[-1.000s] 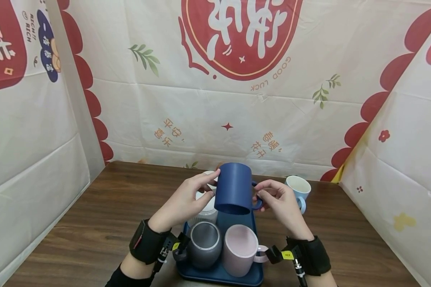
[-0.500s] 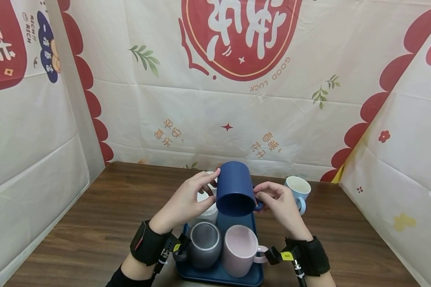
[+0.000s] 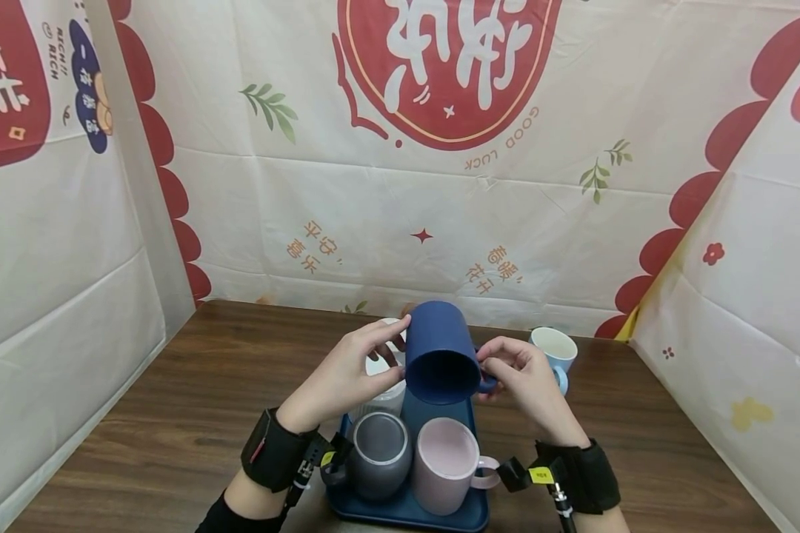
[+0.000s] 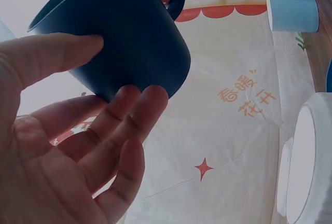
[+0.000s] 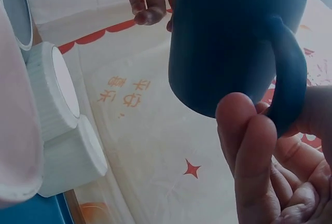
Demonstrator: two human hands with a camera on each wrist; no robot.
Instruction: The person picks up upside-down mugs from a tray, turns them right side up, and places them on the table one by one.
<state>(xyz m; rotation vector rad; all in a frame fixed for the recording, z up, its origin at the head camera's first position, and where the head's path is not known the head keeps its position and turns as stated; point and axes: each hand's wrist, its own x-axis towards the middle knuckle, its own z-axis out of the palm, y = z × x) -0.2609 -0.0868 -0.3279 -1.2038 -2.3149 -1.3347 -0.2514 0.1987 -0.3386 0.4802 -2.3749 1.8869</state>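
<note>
A dark blue mug [image 3: 442, 333] is held up over the tray, tilted so its dark mouth faces the head camera. My left hand [image 3: 353, 370] grips the mug's body from the left; the left wrist view shows the thumb on one side and fingertips [image 4: 150, 105] on the other. At the right, my right hand [image 3: 521, 374] pinches the mug's handle [image 5: 290, 73] between thumb and fingers. Below, on the dark blue tray [image 3: 410, 516], stand a grey mug [image 3: 380, 463] and a pink mug [image 3: 445, 466]. A white ridged mug [image 3: 388, 400] is partly hidden behind my left hand.
A light blue mug [image 3: 555, 346] stands on the wooden table [image 3: 193, 414], just beyond my right hand. Another white mug [image 5: 75, 159] sits beside the ridged one. Printed cloth walls [image 3: 387, 200] close off the back and both sides of the table.
The blue mug has tipped, so more of its mouth shows toward the head camera, and it has shifted slightly right. My right hand has moved slightly right with the handle.
</note>
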